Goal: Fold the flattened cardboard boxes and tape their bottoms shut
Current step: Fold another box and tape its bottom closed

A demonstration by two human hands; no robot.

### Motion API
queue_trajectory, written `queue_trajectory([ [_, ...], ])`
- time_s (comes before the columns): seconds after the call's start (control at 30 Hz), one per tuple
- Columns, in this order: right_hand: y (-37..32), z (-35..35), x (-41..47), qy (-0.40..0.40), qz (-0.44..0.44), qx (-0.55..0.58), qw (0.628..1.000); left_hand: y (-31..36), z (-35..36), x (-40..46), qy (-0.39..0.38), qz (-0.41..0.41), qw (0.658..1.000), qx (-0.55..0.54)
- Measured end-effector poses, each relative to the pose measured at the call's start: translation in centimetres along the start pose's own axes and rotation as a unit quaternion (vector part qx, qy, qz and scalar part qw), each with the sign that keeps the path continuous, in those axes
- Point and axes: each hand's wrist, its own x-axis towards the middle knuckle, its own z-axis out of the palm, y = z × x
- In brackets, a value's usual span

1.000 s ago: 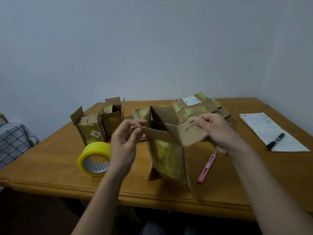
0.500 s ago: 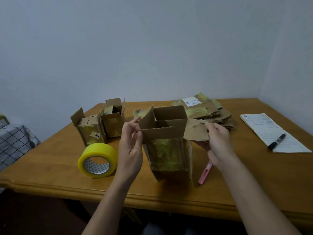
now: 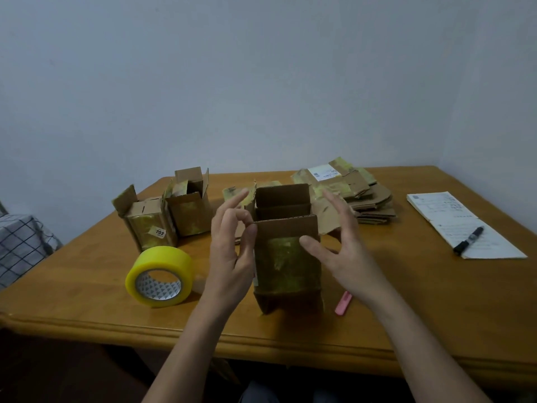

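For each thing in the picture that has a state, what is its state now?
Box between the hands: opened up, upright, flaps open.
Left hand: open, fingers at the box's flap.
Right hand: open beside the box.
Two boxes at left: upright, top flaps open.
Cardboard stack: flattened.
Marker: capped, on paper.

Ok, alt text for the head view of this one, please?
A person's left hand and right hand flank an upright opened cardboard box on a wooden table, fingers spread. Nearby: yellow tape roll, two folded boxes, flattened stack.
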Motion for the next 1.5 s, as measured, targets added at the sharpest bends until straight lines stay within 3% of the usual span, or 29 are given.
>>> queue_trajectory([
  [0.17, 0.6, -0.2, 0.6, 0.029, -0.021, -0.062, 0.997, -0.8, -1.2, 0.8, -0.08, 0.037, 0.993, 0.076],
  [0.33, 0.9, -0.1, 0.8, 0.096, 0.001, 0.006, 0.995, -1.3, -1.8, 1.3, 0.011, 0.041, 0.989, 0.14],
  [0.47, 0.8, 0.3, 1.1, 0.103, 0.015, 0.011, 0.994, -1.5, -1.2, 0.5, 0.097, -0.042, 0.989, 0.099],
  [0.6, 0.1, 0.1, 1.5, 0.116, 0.042, 0.016, 0.992, -1.6, -0.2, 0.2, 0.156, -0.19, 0.968, -0.054],
  [0.7, -0.5, 0.0, 2.2, 0.133, 0.05, 0.027, 0.989, -1.8, 0.1, 0.1, 0.139, -0.208, 0.965, -0.072],
  [0.8, -0.6, 0.3, 2.7, 0.153, 0.044, 0.031, 0.987, -1.1, 0.4, 0.2, 0.131, -0.135, 0.979, -0.075],
  [0.9, -0.5, 0.7, 2.8, 0.124, 0.035, -0.018, 0.992, -0.8, 1.0, 0.5, 0.1, -0.086, 0.99, -0.042],
  [1.1, 0.1, 1.0, 2.3, 0.053, 0.012, -0.062, 0.997, -1.5, 1.1, 0.2, 0.056, -0.142, 0.988, 0.02],
  [1.27, 0.2, 1.0, 2.2, 0.063, 0.002, -0.07, 0.996, -1.5, 1.8, 0.4, 0.093, -0.187, 0.974, -0.086],
  [1.4, 0.5, 1.2, 2.2, 0.073, 0.004, -0.05, 0.996, -2.4, 1.6, 0.5, 0.032, -0.214, 0.96, -0.177],
  [1.5, 0.8, 1.1, 2.4, 0.085, 0.012, -0.045, 0.995, -2.8, 1.0, 0.5, -0.019, -0.177, 0.974, -0.14],
])
